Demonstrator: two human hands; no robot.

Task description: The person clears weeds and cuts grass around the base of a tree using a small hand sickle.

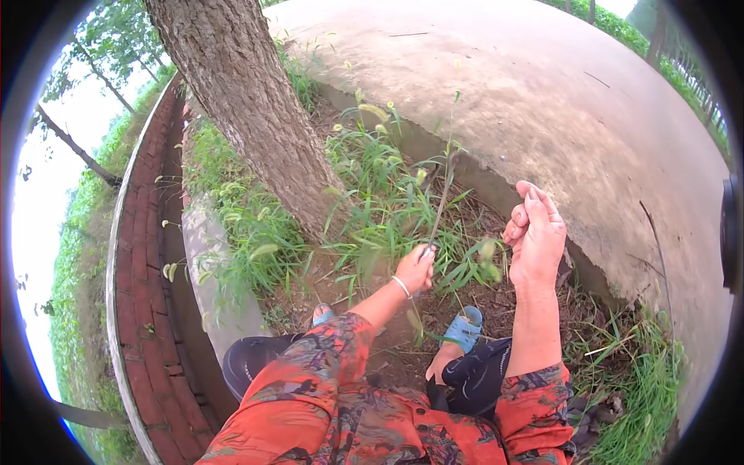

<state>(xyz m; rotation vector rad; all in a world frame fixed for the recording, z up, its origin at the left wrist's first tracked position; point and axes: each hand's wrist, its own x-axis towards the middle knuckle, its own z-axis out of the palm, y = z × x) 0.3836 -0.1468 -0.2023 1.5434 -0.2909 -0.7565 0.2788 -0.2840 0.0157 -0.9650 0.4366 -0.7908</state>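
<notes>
My left hand [416,268], with a white bracelet at its wrist, is closed around the lower end of a thin grey rod-like tool [442,208]. This tool points up and away over the grass, and its far tip looks slightly bent; its exact kind is unclear. Raised to the right, my right hand [536,239] has its fingers curled in, and whatever they hold, if anything, cannot be made out. Green foxtail grass [395,205] with fuzzy seed heads grows ahead of both hands. A blurred seed head [487,260] shows just left of my right hand.
A thick tree trunk [252,108] leans up at the left of the grass. Beyond it runs a brick-lined channel [147,310] with a concrete edge. At the right lies a raised concrete slab [604,155] with a broken edge. My feet, in blue sandals [465,329], stand on soil.
</notes>
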